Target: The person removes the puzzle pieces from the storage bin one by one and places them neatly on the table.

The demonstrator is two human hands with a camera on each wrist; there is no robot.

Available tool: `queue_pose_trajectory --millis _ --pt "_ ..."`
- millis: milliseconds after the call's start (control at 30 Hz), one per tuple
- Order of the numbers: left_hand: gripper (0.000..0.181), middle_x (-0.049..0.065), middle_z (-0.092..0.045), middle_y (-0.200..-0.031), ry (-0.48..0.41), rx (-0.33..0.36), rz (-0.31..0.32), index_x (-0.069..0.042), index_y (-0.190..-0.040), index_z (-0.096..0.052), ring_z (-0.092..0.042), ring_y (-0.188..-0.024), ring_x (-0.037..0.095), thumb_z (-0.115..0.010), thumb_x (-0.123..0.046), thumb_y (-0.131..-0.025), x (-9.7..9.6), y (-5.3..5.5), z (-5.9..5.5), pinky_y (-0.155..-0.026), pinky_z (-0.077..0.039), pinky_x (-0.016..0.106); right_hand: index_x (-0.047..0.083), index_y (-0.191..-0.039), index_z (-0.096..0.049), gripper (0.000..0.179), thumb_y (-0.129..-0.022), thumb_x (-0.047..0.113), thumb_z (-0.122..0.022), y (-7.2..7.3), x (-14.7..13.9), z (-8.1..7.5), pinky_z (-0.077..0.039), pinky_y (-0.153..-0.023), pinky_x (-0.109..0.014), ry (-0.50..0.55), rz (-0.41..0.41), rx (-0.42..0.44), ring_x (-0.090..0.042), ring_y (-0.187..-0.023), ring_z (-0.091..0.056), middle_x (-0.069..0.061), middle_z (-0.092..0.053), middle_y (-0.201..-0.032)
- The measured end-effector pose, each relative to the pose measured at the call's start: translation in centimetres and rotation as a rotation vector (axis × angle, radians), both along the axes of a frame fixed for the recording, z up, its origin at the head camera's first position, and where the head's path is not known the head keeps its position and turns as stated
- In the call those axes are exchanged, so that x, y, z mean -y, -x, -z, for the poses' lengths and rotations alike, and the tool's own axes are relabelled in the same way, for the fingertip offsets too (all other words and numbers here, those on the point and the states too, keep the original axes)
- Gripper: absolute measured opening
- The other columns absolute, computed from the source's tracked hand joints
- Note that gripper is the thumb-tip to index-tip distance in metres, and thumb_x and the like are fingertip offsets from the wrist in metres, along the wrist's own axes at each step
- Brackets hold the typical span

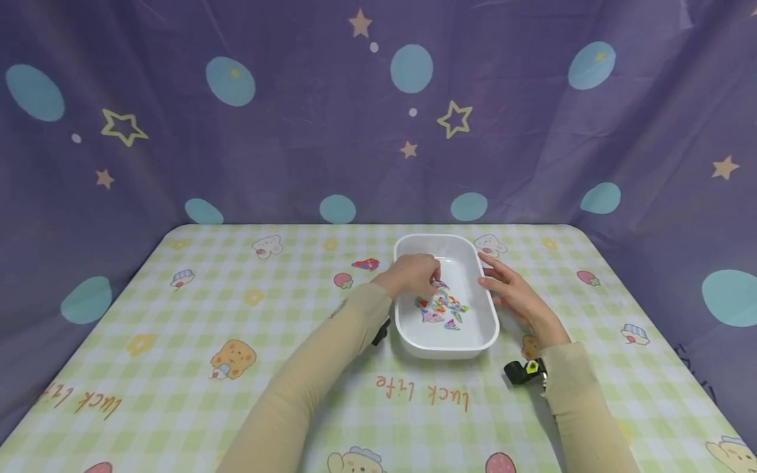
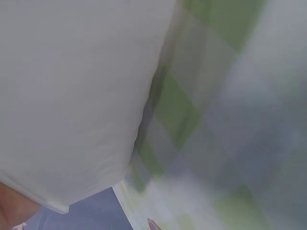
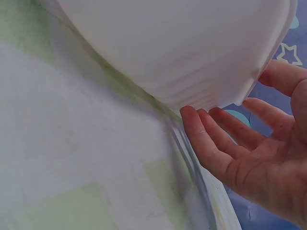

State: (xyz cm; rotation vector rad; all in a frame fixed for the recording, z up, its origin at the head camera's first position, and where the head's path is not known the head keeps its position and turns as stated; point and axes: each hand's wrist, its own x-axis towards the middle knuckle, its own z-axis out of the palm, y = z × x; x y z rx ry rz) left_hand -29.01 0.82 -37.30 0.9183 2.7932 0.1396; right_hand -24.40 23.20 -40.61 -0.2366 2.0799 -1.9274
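Observation:
A white oblong tray (image 1: 446,351) holds several small, flat, colourful cutouts (image 1: 446,305), mostly gathered near its middle. My left hand (image 1: 414,272) reaches over the left rim, its curled fingers pinching one small cutout (image 1: 439,284) above the pile; its fingertips are partly hidden. On the right side, my right hand (image 1: 511,289) has its fingers spread along the tray's rim and outer wall. The right wrist view shows its fingertips (image 3: 189,115) against the tray's outer wall (image 3: 182,52), the thumb up at the rim. From the left wrist, mainly the tray's side (image 2: 72,96) is visible.
One red and blue cutout (image 1: 366,264) lies on the tablecloth (image 1: 284,315) left of the tray's far end. The cloth is green-and-white checked with printed cartoons. A purple curtain (image 1: 355,144) with stars and spots hangs behind the table. A black wrist device (image 1: 523,372) sits below the right sleeve.

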Motion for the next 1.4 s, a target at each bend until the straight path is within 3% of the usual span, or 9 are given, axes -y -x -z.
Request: queue_pose_trajectory --millis 267,433,733,1133,1400 --pt "0.026 -0.004 -0.055 -0.089 -0.107 -0.003 0.015 -0.015 -0.099 -0.061 -0.051 -0.081 0.01 -0.068 -0.024 -0.075 0.5 0.3 -0.9 -0.074 -0.042 0.025 0.015 -0.146 -0.015 0.067 -0.092 0.021 -0.053 0.1 0.0 0.0 -0.05 -0.082 -0.029 -0.008 0.001 -0.002 -0.009 -0.104 -0.053 -0.023 -0.027 -0.143" --pt "0.024 -0.005 -0.055 -0.093 -0.115 -0.058 0.036 -0.017 -0.099 -0.062 -0.051 -0.084 0.009 -0.066 -0.022 -0.076 1.2 0.3 -1.9 -0.076 -0.042 0.025 0.014 -0.146 -0.015 0.067 -0.092 0.021 -0.052 0.0 0.0 0.1 -0.05 -0.081 -0.029 -0.006 -0.003 -0.004 -0.008 -0.103 -0.052 -0.024 -0.026 -0.143" --pt "0.022 -0.004 -0.057 -0.094 -0.151 -0.14 -0.016 -0.017 -0.097 -0.063 -0.054 -0.081 0.012 -0.064 -0.021 -0.076 3.5 0.6 -4.3 -0.075 -0.043 0.03 0.016 -0.146 -0.015 0.066 -0.092 0.021 -0.053 0.1 0.1 0.1 -0.049 -0.082 -0.031 -0.014 0.001 0.002 -0.01 -0.105 -0.052 -0.021 -0.027 -0.143" --pt "0.024 -0.003 -0.057 -0.099 -0.183 -0.2 -0.066 -0.017 -0.1 -0.063 -0.055 -0.088 0.014 -0.063 -0.023 -0.078 7.5 1.3 -5.0 -0.085 -0.042 0.035 0.017 -0.146 -0.015 0.066 -0.092 0.021 -0.053 0.0 0.1 -0.1 -0.05 -0.082 -0.031 -0.021 0.014 0.012 -0.007 -0.102 -0.053 -0.021 -0.026 -0.144" --pt "0.024 -0.001 -0.057 -0.097 -0.185 -0.216 -0.089 -0.014 -0.1 -0.063 -0.053 -0.078 0.016 -0.062 -0.02 -0.077 10.5 1.3 -4.6 -0.071 -0.044 0.033 0.017 -0.146 -0.013 0.068 -0.091 0.023 -0.053 0.0 0.0 -0.1 -0.05 -0.082 -0.031 -0.03 0.005 0.016 -0.009 -0.102 -0.054 -0.021 -0.026 -0.144"
